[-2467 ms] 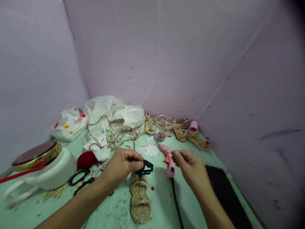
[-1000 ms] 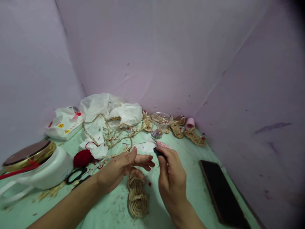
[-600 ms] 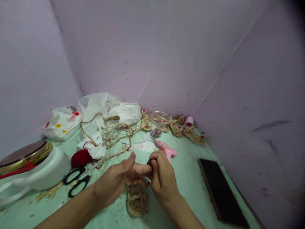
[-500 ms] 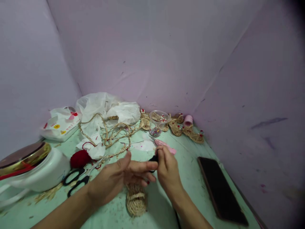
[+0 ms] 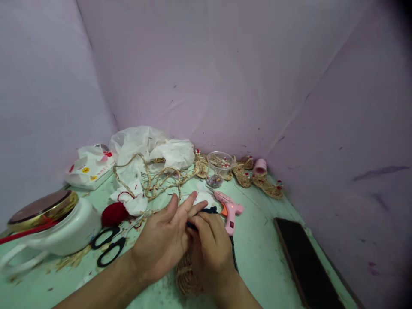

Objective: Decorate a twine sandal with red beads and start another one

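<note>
Both my hands meet over a small woven jute sandal (image 5: 186, 279) lying on the green table (image 5: 257, 249). My left hand (image 5: 164, 240) has its fingers stretched forward and rests against the right. My right hand (image 5: 210, 249) is curled, fingers pinched on a small black strap piece (image 5: 209, 210) that shows just past the fingertips. Most of the sandal is hidden under my hands. A pink glue gun (image 5: 229, 210) lies right beyond my right hand.
Black scissors (image 5: 108, 248) and a red yarn ball (image 5: 114, 213) lie to the left, beside a white pot with a gold lid (image 5: 48, 223). Jute cord (image 5: 154, 180), white plastic bags (image 5: 151, 148), a bead cup (image 5: 219, 168) and finished sandals (image 5: 257, 182) sit at the back. A black phone (image 5: 302, 262) lies right.
My right hand took the black piece from the left, then both hands came down together onto the front of the sandal. The glue gun lies uncovered again.
</note>
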Demonstrator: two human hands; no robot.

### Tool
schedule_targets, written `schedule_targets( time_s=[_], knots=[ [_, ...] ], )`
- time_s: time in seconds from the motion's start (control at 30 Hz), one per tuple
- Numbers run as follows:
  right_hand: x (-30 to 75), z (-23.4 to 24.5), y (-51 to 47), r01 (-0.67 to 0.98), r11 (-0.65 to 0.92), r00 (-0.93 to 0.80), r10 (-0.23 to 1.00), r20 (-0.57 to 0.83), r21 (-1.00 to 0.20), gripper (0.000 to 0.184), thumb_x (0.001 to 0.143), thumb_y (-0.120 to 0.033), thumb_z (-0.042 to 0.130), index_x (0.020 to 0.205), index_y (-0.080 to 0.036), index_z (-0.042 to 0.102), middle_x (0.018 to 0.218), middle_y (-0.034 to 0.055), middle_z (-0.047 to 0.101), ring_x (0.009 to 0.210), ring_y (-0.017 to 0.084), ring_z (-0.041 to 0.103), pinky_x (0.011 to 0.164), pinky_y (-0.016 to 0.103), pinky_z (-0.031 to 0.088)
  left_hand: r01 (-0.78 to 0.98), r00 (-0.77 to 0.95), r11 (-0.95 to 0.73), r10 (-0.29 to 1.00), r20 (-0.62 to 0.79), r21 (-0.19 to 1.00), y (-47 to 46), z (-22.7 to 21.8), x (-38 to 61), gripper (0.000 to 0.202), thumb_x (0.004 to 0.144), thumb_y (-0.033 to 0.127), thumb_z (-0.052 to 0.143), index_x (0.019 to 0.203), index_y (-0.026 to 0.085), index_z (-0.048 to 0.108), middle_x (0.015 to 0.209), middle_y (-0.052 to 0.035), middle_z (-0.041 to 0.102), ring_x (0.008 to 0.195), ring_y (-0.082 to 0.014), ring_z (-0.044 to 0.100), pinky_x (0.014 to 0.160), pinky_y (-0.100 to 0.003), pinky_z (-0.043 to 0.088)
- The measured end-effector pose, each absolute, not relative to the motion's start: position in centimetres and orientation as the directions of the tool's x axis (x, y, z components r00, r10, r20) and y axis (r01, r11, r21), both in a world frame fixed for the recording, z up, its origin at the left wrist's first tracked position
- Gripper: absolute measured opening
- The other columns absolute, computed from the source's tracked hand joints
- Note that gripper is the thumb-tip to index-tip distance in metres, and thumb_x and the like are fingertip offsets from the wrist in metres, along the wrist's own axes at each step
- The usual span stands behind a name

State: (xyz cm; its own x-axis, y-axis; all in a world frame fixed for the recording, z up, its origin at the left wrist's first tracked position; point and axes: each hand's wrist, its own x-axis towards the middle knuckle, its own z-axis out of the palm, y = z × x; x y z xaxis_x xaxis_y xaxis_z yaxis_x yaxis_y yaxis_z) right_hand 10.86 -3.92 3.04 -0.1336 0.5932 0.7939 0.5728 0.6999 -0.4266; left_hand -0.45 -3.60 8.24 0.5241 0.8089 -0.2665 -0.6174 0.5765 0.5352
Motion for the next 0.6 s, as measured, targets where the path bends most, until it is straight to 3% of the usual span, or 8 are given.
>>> schedule_targets(
  time_s=[0.1, 0.17, 0.23, 0.3, 0.37, 0.43, 0.53, 0.6],
  knots=[
    [12.3, 3.1, -2.9, 0.425, 0.534, 0.051, 0.792, 0.608, -0.731, 0.014, 0.081, -0.014, 0.047, 0.082, -0.016, 0.061, 0.074, 0.0055, 0.060, 0.070, 0.017, 0.052, 0.065, 0.031, 0.044, -0.474, 0.478, 0.501, 0.837, -0.266, 0.725, -3.7, 8.7, -0.8, 0.063, 0.080, 0.055, 0.040, 0.134, 0.022, 0.032, 0.132, -0.0090, 0.044, 0.114, -0.0224, 0.046, 0.096, -0.036, 0.032],
    [13.2, 3.7, -2.1, 0.069, 0.272, 0.172, 0.945, 0.280, -0.960, 0.012, 0.081, -0.023, 0.051, 0.080, -0.017, 0.062, 0.072, 0.0026, 0.060, 0.066, 0.014, 0.052, 0.061, 0.027, 0.044, -0.266, 0.292, 0.338, 0.921, -0.259, 0.903, -3.2, 9.1, -1.4, 0.058, 0.076, 0.052, 0.050, 0.124, 0.020, 0.047, 0.123, -0.0105, 0.053, 0.103, -0.0249, 0.052, 0.087, -0.037, 0.038],
    [13.8, 4.5, -1.6, -0.365, -0.005, 0.093, 0.995, -0.042, -0.931, 0.014, 0.074, -0.030, 0.062, 0.081, -0.018, 0.064, 0.069, -0.0004, 0.060, 0.061, 0.011, 0.052, 0.057, 0.021, 0.044, -0.022, 0.081, 0.186, 0.980, -0.183, 0.982, -2.4, 9.3, -2.2, 0.047, 0.071, 0.046, 0.058, 0.108, 0.017, 0.061, 0.106, -0.0100, 0.063, 0.094, -0.0253, 0.056, 0.081, -0.036, 0.041],
    [13.8, 5.2, -1.5, -0.620, -0.194, -0.072, 0.979, -0.192, -0.760, 0.024, 0.063, -0.030, 0.073, 0.082, -0.018, 0.066, 0.064, -0.0026, 0.060, 0.057, 0.008, 0.053, 0.054, 0.017, 0.043, 0.132, 0.029, 0.120, 0.992, -0.124, 0.984, -1.5, 9.1, -2.6, 0.035, 0.067, 0.038, 0.063, 0.093, 0.015, 0.067, 0.092, -0.0075, 0.068, 0.089, -0.0243, 0.058, 0.079, -0.034, 0.042],
    [13.4, 5.6, -1.8, -0.703, -0.299, -0.166, 0.951, -0.260, -0.645, 0.031, 0.055, -0.026, 0.080, 0.082, -0.019, 0.067, 0.059, -0.0035, 0.061, 0.053, 0.006, 0.053, 0.053, 0.016, 0.043, 0.167, 0.105, 0.097, 0.988, -0.116, 0.981, -1.1, 8.7, -2.6, 0.027, 0.067, 0.034, 0.061, 0.085, 0.015, 0.069, 0.086, -0.0058, 0.069, 0.085, -0.0229, 0.059, 0.078, -0.033, 0.043],
    [12.7, 5.5, -2.1, -0.715, -0.334, -0.198, 0.939, -0.279, -0.614, 0.030, 0.053, -0.025, 0.081, 0.079, -0.019, 0.068, 0.057, -0.0027, 0.062, 0.052, 0.006, 0.054, 0.052, 0.015, 0.044, 0.143, 0.203, 0.089, 0.972, -0.117, 0.986, -1.0, 8.4, -2.2, 0.027, 0.071, 0.035, 0.057, 0.084, 0.015, 0.070, 0.084, -0.0055, 0.069, 0.083, -0.0217, 0.059, 0.077, -0.031, 0.044],
    [11.9, 4.8, -2.5, -0.672, -0.266, -0.164, 0.964, -0.211, -0.691, 0.025, 0.055, -0.027, 0.079, 0.076, -0.018, 0.069, 0.064, -0.0005, 0.066, 0.058, 0.009, 0.058, 0.058, 0.018, 0.046, 0.098, 0.306, 0.069, 0.947, -0.096, 0.993, -1.6, 8.2, -1.4, 0.030, 0.073, 0.035, 0.056, 0.094, 0.016, 0.067, 0.088, -0.0048, 0.068, 0.085, -0.0204, 0.059, 0.074, -0.028, 0.045],
    [11.7, 4.4, -2.6, -0.594, -0.176, -0.093, 0.984, -0.149, -0.785, 0.023, 0.058, -0.028, 0.077, 0.078, -0.017, 0.070, 0.070, 0.0009, 0.068, 0.068, 0.012, 0.060, 0.065, 0.020, 0.046, 0.111, 0.311, 0.044, 0.947, -0.077, 0.993, -1.9, 8.3, -1.1, 0.025, 0.072, 0.033, 0.058, 0.086, 0.015, 0.068, 0.078, -0.0033, 0.067, 0.079, -0.0182, 0.059, 0.070, -0.025, 0.044]
  ],
)
